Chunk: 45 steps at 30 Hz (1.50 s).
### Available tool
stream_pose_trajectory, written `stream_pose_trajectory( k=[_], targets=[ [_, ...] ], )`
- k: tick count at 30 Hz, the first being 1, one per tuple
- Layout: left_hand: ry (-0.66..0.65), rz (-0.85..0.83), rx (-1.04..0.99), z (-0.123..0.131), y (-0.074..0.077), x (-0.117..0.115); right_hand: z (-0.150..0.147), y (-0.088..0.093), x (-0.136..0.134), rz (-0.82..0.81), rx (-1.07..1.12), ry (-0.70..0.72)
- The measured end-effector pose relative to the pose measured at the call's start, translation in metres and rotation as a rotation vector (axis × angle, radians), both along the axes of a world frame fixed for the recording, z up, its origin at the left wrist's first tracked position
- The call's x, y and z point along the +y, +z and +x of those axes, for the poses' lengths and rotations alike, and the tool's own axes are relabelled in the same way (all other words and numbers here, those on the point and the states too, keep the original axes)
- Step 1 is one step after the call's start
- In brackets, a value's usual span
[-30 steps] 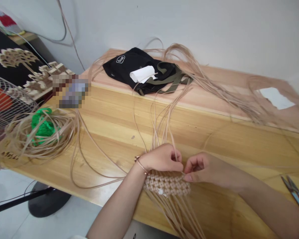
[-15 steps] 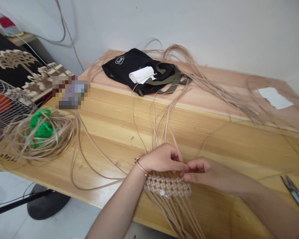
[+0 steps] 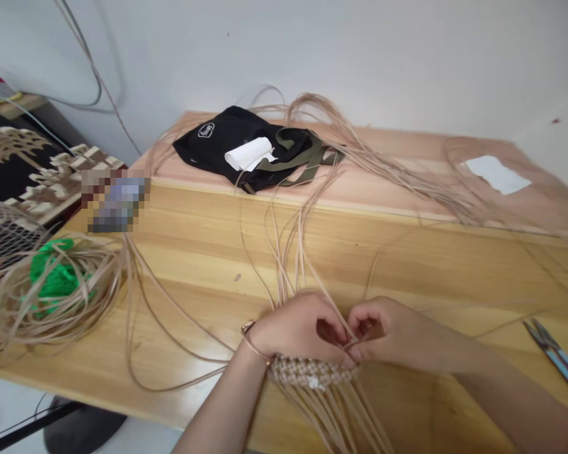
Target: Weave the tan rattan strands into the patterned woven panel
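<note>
Both hands are meeting fingertip to fingertip at the top edge of the woven piece (image 3: 312, 373). Each is pinching closed on one thin strip (image 3: 332, 310) between thumb and forefinger. The left hand (image 3: 296, 328) is curling over the edge from the left and the right hand (image 3: 400, 334) is coming in from the right. The woven piece is lying flat at the near edge of the table (image 3: 194, 252), partly under the left hand, with its loose ends (image 3: 341, 416) hanging off towards the person.

To my eye, the pinch is doing best right against the weave, where the strip is bending. The strip probably wants to lie flat and untwisted, drawn snug against its neighbours rather than yanked. The left hand pressing down on the piece is likely stopping it from sliding.

The long strips (image 3: 288, 252) are fanning away up the table towards the black bag (image 3: 218, 142), so they may be tangling or snagging there. The coil (image 3: 52, 284) is sitting well apart on the left, and the scissors (image 3: 556, 359) on the right.
</note>
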State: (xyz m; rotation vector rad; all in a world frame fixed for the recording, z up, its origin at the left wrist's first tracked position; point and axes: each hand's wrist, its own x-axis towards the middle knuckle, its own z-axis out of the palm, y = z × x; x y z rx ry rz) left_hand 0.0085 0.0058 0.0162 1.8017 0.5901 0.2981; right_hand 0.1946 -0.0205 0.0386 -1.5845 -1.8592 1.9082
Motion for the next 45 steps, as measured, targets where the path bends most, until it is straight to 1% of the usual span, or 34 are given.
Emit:
stream_pose_trajectory(
  k=[3, 5, 8, 10, 14, 16, 18, 20, 21, 23, 25, 27, 29, 32, 35, 36, 38, 40, 43, 45],
  targets=[
    [0.046, 0.184, 0.067, -0.001, 0.008, -0.003, 0.001, 0.001, -0.002, 0.033, 0.042, -0.019],
    [0.055, 0.214, 0.099, -0.001, 0.013, -0.005, 0.003, 0.002, -0.002, 0.004, 0.089, -0.022],
    [0.061, 0.190, 0.137, 0.001, 0.016, -0.007, 0.007, 0.001, -0.001, -0.041, 0.136, -0.026],
    [0.098, 0.166, 0.157, 0.003, 0.015, -0.009, 0.009, -0.001, 0.000, -0.040, 0.153, -0.045],
    [0.194, 0.114, 0.193, 0.007, 0.011, -0.012, 0.008, -0.002, -0.002, -0.001, 0.207, -0.136],
    [0.197, 0.090, 0.195, 0.008, 0.010, -0.012, 0.007, -0.002, -0.004, 0.024, 0.232, -0.162],
    [0.188, 0.069, 0.191, 0.009, 0.010, -0.011, 0.008, 0.000, -0.008, 0.065, 0.208, -0.166],
    [0.187, 0.053, 0.189, 0.009, 0.010, -0.010, 0.009, 0.001, -0.012, 0.163, 0.122, -0.156],
    [0.187, 0.044, 0.189, 0.009, 0.010, -0.010, 0.010, 0.001, -0.014, 0.241, 0.070, -0.136],
    [0.184, 0.027, 0.188, 0.008, 0.011, -0.010, 0.011, 0.002, -0.017, 0.439, 0.003, -0.061],
    [0.182, 0.014, 0.180, 0.007, 0.011, -0.010, 0.011, 0.002, -0.019, 0.615, -0.017, 0.019],
    [0.186, 0.012, 0.171, 0.007, 0.011, -0.010, 0.010, 0.002, -0.020, 0.713, -0.020, 0.053],
    [0.188, 0.012, 0.171, 0.008, 0.010, -0.009, 0.007, 0.001, -0.021, 0.730, -0.026, 0.043],
    [0.186, 0.013, 0.179, 0.009, 0.009, -0.008, 0.003, -0.001, -0.026, 0.746, -0.037, -0.031],
    [0.184, 0.023, 0.181, 0.009, 0.007, -0.007, -0.004, -0.005, -0.040, 0.848, -0.161, -0.185],
    [0.184, 0.026, 0.181, 0.009, 0.007, -0.007, -0.008, -0.006, -0.046, 0.855, -0.216, -0.228],
    [0.192, 0.025, 0.182, 0.009, 0.006, -0.008, -0.015, -0.009, -0.058, 0.801, -0.308, -0.300],
    [0.212, 0.016, 0.182, 0.009, 0.006, -0.008, -0.023, -0.012, -0.066, 0.739, -0.351, -0.365],
    [0.230, 0.006, 0.182, 0.009, 0.005, -0.008, -0.031, -0.015, -0.069, 0.725, -0.394, -0.448],
    [0.229, 0.010, 0.182, 0.009, 0.005, -0.007, -0.035, -0.015, -0.068, 0.722, -0.433, -0.470]
  ],
)
